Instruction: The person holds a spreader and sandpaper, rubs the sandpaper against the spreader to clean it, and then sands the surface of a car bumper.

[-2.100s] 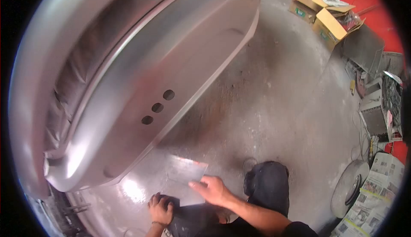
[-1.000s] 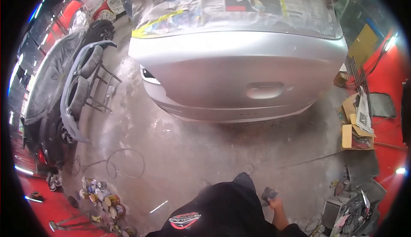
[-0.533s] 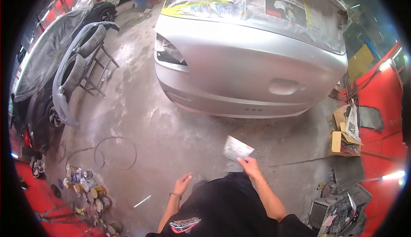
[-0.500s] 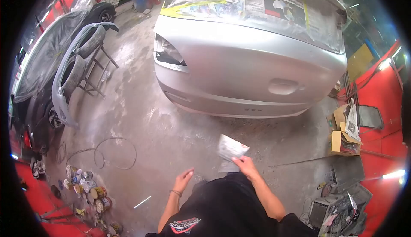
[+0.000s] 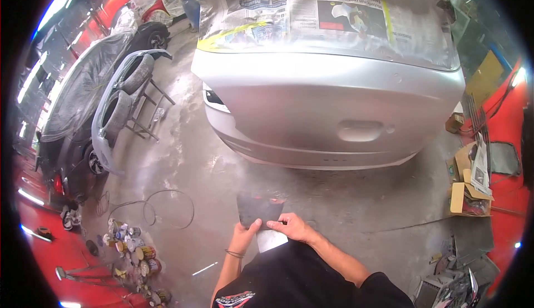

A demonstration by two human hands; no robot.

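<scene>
Both of my hands hold a sheet of sandpaper (image 5: 260,207) low in front of my body. Its upper part shows a dark grey face, and a pale part (image 5: 272,241) shows below my fingers. My left hand (image 5: 247,234) pinches it at the left with the thumb on top. From the right, my right hand (image 5: 290,228) grips it, thumb pointing inward toward the left thumb. The fingers beneath the sheet are hidden. Beyond the sheet stands the rear of a silver car (image 5: 311,108), apart from my hands, with newspaper (image 5: 350,19) and yellow tape covering its upper part.
A bumper (image 5: 105,119) rests on a stand at the left, beside a dark car under plastic sheeting (image 5: 83,80). Several paint cans (image 5: 146,252) and a looped hose (image 5: 192,208) lie on the floor. Cardboard boxes (image 5: 470,197) and a pile of parts (image 5: 456,274) line the right.
My left hand, free before, has come to the sheet and taken hold of it. The sheet has moved left and now shows its dark face. The view has shifted slightly.
</scene>
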